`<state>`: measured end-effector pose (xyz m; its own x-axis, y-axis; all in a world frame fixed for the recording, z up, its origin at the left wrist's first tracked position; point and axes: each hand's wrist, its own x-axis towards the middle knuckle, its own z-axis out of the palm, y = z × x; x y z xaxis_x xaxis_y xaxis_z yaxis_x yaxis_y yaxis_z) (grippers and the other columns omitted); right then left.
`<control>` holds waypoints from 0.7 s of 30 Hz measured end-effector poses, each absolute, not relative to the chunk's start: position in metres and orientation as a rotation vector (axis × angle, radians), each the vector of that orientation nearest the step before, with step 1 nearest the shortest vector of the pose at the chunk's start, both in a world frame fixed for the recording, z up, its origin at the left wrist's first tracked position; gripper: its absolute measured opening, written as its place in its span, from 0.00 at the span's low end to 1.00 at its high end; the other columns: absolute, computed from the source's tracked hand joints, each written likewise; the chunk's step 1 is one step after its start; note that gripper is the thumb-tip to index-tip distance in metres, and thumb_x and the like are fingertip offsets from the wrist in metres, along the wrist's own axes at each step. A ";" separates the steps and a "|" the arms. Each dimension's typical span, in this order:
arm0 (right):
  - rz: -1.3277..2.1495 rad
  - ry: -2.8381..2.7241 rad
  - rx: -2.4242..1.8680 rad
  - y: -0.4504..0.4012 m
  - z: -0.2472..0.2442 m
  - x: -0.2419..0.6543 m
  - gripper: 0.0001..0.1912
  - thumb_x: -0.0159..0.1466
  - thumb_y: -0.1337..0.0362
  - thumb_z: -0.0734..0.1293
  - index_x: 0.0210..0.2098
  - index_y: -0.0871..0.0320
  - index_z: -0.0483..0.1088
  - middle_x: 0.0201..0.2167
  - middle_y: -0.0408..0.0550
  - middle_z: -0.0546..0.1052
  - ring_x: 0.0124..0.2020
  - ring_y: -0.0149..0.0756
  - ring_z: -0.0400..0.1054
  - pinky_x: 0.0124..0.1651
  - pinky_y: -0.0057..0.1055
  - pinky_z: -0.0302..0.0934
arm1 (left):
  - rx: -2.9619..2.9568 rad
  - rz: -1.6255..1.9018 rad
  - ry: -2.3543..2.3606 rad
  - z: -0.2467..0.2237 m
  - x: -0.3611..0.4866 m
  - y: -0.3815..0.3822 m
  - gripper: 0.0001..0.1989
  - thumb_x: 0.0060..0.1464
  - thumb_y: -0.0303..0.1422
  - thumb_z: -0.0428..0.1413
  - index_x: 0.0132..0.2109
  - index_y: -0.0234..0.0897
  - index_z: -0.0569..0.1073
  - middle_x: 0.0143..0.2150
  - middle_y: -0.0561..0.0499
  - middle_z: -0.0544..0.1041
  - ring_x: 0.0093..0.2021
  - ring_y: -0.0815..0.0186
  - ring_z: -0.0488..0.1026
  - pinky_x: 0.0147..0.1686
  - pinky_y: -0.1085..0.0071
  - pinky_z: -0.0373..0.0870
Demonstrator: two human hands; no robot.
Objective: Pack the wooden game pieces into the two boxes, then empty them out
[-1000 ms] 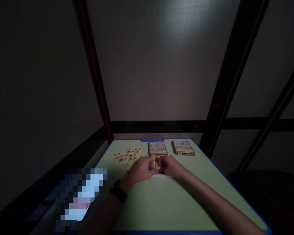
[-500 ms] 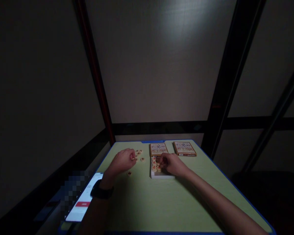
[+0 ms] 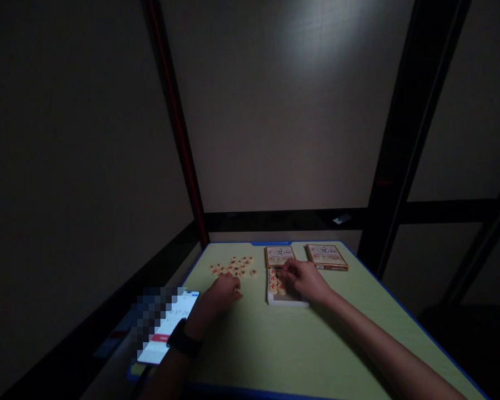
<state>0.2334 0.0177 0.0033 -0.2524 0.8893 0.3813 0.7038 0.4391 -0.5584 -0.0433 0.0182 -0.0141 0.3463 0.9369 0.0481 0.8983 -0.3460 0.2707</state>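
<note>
My left hand [image 3: 221, 293] is low over the table with its fingers curled in around a round Chinese chess piece [image 3: 236, 291], only partly visible. Just beyond it lie scattered pale Chinese chess pieces [image 3: 238, 263], several with red or dark characters. My right hand [image 3: 310, 279] reaches over an open shallow box [image 3: 289, 303], thumb and fingers pinched together; what they hold, if anything, is hidden. Along the left side of this box, pieces with red characters [image 3: 273, 282] sit in rows. The hand covers part of the inside.
Two flat printed boxes lie at the back, one box [image 3: 280, 254] touching or nearly touching the open one, the other box [image 3: 326, 256] farther right. A lit phone [image 3: 177, 316] lies at the table's left edge. Walls enclose the green table [image 3: 250, 350].
My left hand has moved nearer and lower, uncovering more scattered pieces, and closed around a piece near it. My right hand stays over the box. The whole view has shifted slightly.
</note>
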 end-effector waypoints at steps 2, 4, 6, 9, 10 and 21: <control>0.371 -2.036 -1.334 0.018 0.003 0.234 0.05 0.60 0.69 0.64 0.33 0.58 0.73 0.27 0.46 0.79 0.29 0.36 0.70 0.33 0.28 0.56 | 2.384 0.322 1.686 -0.016 -0.037 0.019 0.05 0.54 0.29 0.55 0.39 0.36 0.74 0.43 0.45 0.77 0.47 0.59 0.72 0.47 0.67 0.65; 0.386 -2.042 -1.335 0.018 0.003 0.234 0.05 0.60 0.68 0.64 0.32 0.58 0.73 0.28 0.47 0.79 0.29 0.36 0.70 0.33 0.28 0.56 | 2.365 0.372 1.733 -0.014 -0.033 0.020 0.07 0.54 0.28 0.56 0.41 0.36 0.73 0.46 0.44 0.76 0.48 0.58 0.72 0.49 0.65 0.65; 0.398 -2.043 -1.326 0.018 0.004 0.234 0.06 0.60 0.68 0.64 0.32 0.58 0.73 0.29 0.47 0.79 0.30 0.37 0.70 0.34 0.29 0.57 | 2.359 0.459 1.785 -0.009 -0.036 0.022 0.09 0.53 0.27 0.57 0.43 0.36 0.73 0.49 0.43 0.76 0.50 0.57 0.71 0.51 0.64 0.64; 0.406 -2.037 -1.315 0.018 0.005 0.234 0.06 0.61 0.67 0.63 0.32 0.58 0.73 0.29 0.47 0.79 0.31 0.37 0.70 0.35 0.29 0.58 | 2.355 0.540 1.834 -0.001 -0.052 0.026 0.13 0.52 0.28 0.59 0.46 0.36 0.74 0.49 0.43 0.75 0.50 0.57 0.71 0.51 0.64 0.65; 0.412 -2.035 -1.317 0.018 0.006 0.234 0.07 0.61 0.67 0.63 0.32 0.58 0.73 0.29 0.47 0.79 0.31 0.37 0.70 0.35 0.29 0.58 | 2.360 0.522 1.837 0.002 -0.057 0.028 0.14 0.51 0.28 0.59 0.47 0.35 0.74 0.49 0.43 0.75 0.50 0.57 0.71 0.51 0.65 0.65; 0.408 -2.038 -1.327 0.017 0.008 0.234 0.07 0.62 0.67 0.63 0.32 0.59 0.74 0.29 0.48 0.80 0.31 0.37 0.71 0.36 0.30 0.58 | 2.443 0.219 1.730 0.001 -0.050 0.027 0.07 0.56 0.26 0.51 0.38 0.34 0.74 0.44 0.42 0.77 0.46 0.59 0.72 0.47 0.67 0.65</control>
